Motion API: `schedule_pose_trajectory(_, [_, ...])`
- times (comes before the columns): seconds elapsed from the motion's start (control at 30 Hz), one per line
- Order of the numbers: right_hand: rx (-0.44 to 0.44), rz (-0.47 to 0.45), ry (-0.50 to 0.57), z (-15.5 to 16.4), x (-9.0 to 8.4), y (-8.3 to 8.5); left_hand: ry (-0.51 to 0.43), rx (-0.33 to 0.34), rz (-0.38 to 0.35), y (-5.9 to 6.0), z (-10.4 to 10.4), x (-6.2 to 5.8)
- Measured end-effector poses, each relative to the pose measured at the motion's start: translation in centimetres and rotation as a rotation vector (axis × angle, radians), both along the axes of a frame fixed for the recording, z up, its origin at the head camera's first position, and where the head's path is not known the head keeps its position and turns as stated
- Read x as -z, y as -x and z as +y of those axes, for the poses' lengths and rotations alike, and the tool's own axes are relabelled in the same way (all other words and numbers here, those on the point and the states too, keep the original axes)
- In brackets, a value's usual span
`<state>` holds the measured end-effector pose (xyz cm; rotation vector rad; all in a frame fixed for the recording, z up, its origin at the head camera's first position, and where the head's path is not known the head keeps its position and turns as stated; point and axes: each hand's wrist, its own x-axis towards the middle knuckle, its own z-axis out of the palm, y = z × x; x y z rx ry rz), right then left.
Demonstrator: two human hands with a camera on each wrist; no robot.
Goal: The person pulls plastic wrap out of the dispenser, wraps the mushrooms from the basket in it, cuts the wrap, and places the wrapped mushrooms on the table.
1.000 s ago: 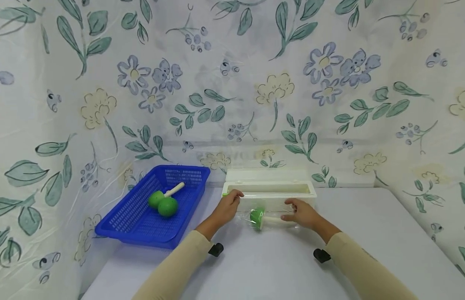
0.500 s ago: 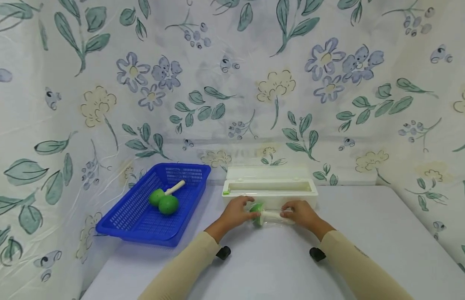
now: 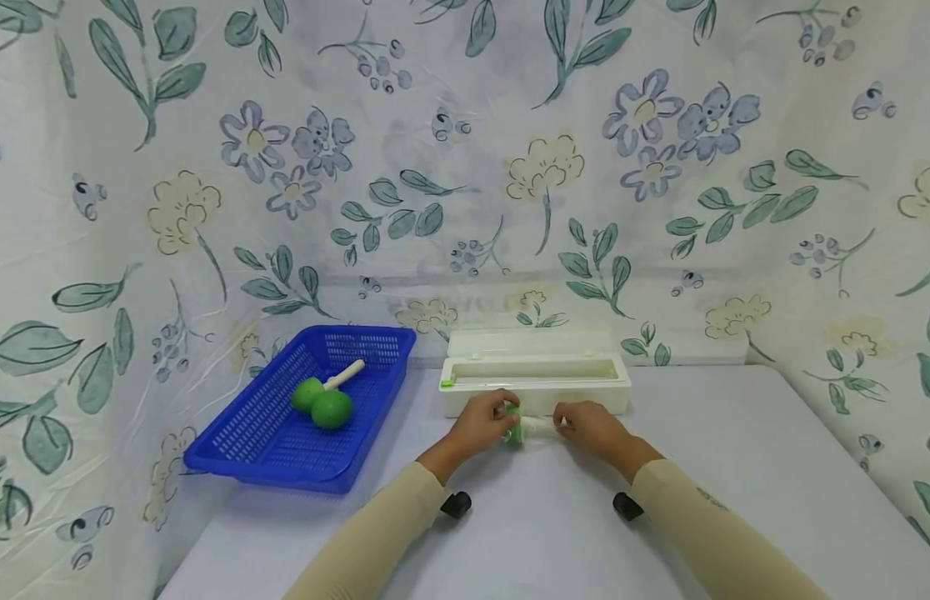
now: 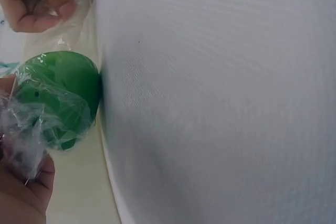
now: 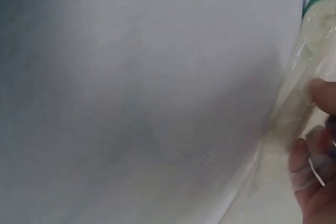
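Note:
A maraca [image 3: 537,427] with a green head and a white handle lies sideways in front of the white box, wrapped in clear cling film [image 4: 18,129]. My left hand [image 3: 482,419] is at the head end; in the left wrist view its fingers pinch crumpled film beside the green head [image 4: 63,87]. My right hand [image 3: 589,427] is at the handle end with fingers curled in. In the right wrist view, its thumb and fingers hold film by the wrapped handle [image 5: 294,106]. The handle's tip is hidden by the right hand.
Behind the hands stands a long white cling film dispenser [image 3: 536,402], lid raised, with a green slider [image 3: 447,383] on its left. A blue basket [image 3: 255,467] at left holds two green maracas [image 3: 332,409]. A floral sheet [image 3: 465,208] hangs behind the white table [image 3: 705,450].
My left hand has come from the dispenser's left front down to the maraca's head and taken hold of the film. My right hand's fingers have closed in at the handle end.

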<state>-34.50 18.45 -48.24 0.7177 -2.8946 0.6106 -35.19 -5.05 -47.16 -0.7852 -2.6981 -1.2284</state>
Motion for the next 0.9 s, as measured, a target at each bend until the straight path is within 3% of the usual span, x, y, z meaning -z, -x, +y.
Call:
schedule_pose_trajectory(0.17, [-0.068,-0.051,-0.096,-0.6,-0.7,-0.7,0.018,-0.022,0.033,0.0,0.2,-0.2])
schedule_pose_trajectory(0.33, [-0.116,-0.128,-0.047,-0.6,-1.2,-0.9,0.026,-0.071,0.091,0.0,0.1,-0.4])
schedule_pose_trajectory(0.43, [-0.083,-0.22,0.06,-0.5,-1.2,-0.7,0.026,-0.084,0.102,-0.1,0.0,-0.2])
schedule_pose_trajectory(0.57, [-0.012,-0.313,0.241,-0.3,-1.0,-0.4,-0.058,-0.062,0.031,-0.6,-0.4,0.0])
schedule_pose_trajectory(0.7, [0.068,-0.268,0.246,-0.2,-0.8,-0.2,-0.098,-0.025,-0.017,-0.7,-0.6,0.0])
schedule_pose_trajectory(0.9, [0.134,-0.211,0.177,-0.2,-0.6,0.1,-0.036,-0.011,-0.012,-0.3,-0.9,0.0])
